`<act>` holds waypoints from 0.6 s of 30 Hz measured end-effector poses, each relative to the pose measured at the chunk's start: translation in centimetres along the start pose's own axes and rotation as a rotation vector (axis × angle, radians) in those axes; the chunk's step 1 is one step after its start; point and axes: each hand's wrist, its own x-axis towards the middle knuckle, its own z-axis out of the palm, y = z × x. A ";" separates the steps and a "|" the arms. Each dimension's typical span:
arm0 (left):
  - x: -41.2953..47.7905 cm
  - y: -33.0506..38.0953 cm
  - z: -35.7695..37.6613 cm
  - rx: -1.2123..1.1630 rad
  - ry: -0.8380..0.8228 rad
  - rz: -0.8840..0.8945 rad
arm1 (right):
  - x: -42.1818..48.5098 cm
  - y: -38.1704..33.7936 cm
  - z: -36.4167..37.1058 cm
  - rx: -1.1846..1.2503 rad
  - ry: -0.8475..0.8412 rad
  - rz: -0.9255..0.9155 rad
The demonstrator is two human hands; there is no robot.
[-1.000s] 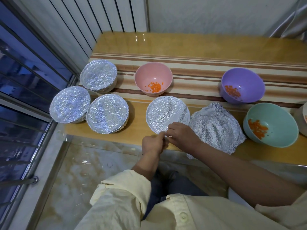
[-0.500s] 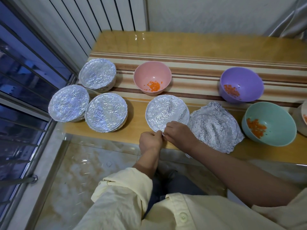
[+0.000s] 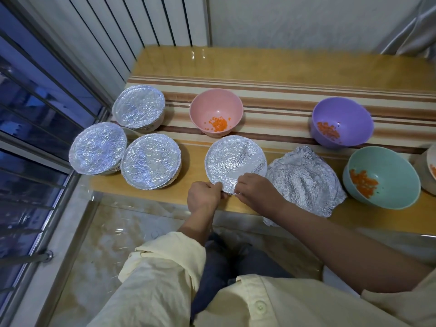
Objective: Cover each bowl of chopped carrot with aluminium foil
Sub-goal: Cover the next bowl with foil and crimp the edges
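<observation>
A foil-covered bowl [image 3: 233, 161] sits near the table's front edge. My left hand [image 3: 204, 197] and my right hand [image 3: 256, 191] both pinch the foil at its near rim, fingers curled over the edge. Three more foil-covered bowls stand at the left: one at the back [image 3: 138, 107], one far left [image 3: 98, 147], one in front [image 3: 151, 161]. Open bowls with chopped carrot: a pink bowl [image 3: 215, 107], a purple bowl [image 3: 344, 114] and a teal bowl [image 3: 387, 168]. A loose crumpled foil sheet [image 3: 304, 182] lies right of my hands.
The wooden table [image 3: 283, 64] with a striped runner stands against a white wall. A barred window [image 3: 30, 128] runs along the left. Another bowl [image 3: 430, 166] peeks in at the right edge. A glossy tiled floor [image 3: 99, 244] lies below the table edge.
My hands have stayed at the near rim of the bowl, shifting slightly as they press the foil edge. The bowls have not moved.
</observation>
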 end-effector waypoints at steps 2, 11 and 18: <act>-0.3 -0.4 0.1 -0.052 0.014 -0.022 | 0.2 -0.1 0.1 0.013 0.004 -0.006; -1.2 -0.4 1.8 -0.146 -0.049 -0.060 | 0.6 -0.4 -0.1 0.052 0.016 -0.004; -1.6 -1.1 1.8 -0.104 -0.031 -0.031 | 0.4 -0.5 0.3 0.075 0.033 0.022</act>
